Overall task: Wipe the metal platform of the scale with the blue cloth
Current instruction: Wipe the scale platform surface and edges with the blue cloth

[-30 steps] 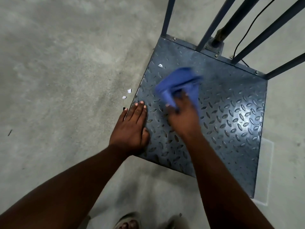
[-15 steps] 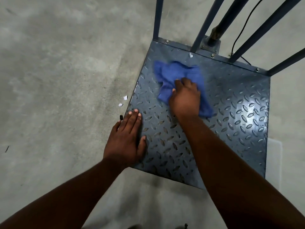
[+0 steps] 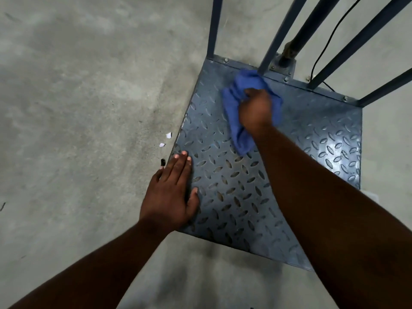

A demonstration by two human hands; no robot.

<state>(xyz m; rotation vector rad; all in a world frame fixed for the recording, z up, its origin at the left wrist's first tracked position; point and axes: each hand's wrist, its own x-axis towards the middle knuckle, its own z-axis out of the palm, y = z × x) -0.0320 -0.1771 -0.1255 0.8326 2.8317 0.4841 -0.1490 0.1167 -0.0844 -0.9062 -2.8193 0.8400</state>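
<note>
The scale's metal platform (image 3: 312, 134) is a grey-blue tread plate lying on the concrete floor. My right hand (image 3: 255, 109) grips the bunched blue cloth (image 3: 239, 134) and presses it on the plate near the far edge, close to the upright bars. The cloth spreads out from under the hand, with a tail trailing toward me. My left hand (image 3: 171, 192) lies flat with straight fingers on the plate's near left edge.
Blue metal bars (image 3: 270, 39) and a round post (image 3: 296, 41) rise from the platform's far edge, with a black cable (image 3: 327, 43) behind. Small white scraps (image 3: 168, 135) and a black bit (image 3: 163, 161) lie on the concrete floor (image 3: 78, 108) left of the plate.
My right hand has pushed the cloth away from me, from the middle of the plate to its far edge by the bars. My left hand has stayed flat at the left edge.
</note>
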